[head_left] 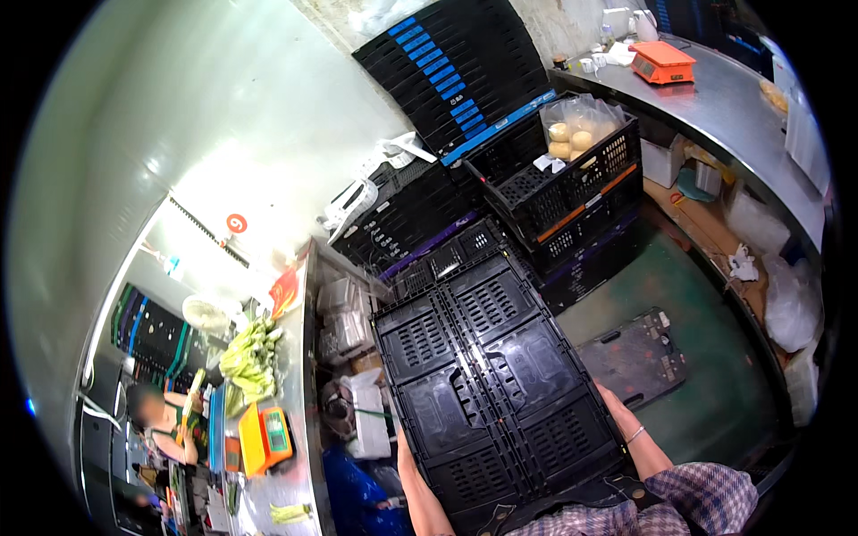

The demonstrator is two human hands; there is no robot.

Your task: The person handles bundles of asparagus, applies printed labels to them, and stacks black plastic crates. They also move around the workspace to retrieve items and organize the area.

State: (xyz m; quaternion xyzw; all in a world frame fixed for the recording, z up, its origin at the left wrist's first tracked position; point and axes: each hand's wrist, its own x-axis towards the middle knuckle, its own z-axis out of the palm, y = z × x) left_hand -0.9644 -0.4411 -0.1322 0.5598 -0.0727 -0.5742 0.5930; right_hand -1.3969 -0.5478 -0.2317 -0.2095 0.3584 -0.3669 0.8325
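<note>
A black folding plastic crate (489, 388), collapsed flat, spans the space before my body. My left hand (406, 450) grips its left side and my right hand (613, 405) its right side. The fingers of both hands are largely hidden by the crate's edges. A bracelet circles my right wrist, below a checked sleeve. Just beyond the crate's far end stands another black crate (462, 251), partly covered. To the right, a black open crate (590, 174) holds a clear plastic bag of round, pale yellow items (570, 137) and rests on more crates.
Folded black crates (462, 67) are stacked against the wall. A steel counter (737, 100) with an orange scale (662, 61) curves along the right. On the green floor lies a dark flat panel (633, 358). Left, another person (171, 422) holds a stalk near leafy vegetables (251, 358) and a scale (265, 439).
</note>
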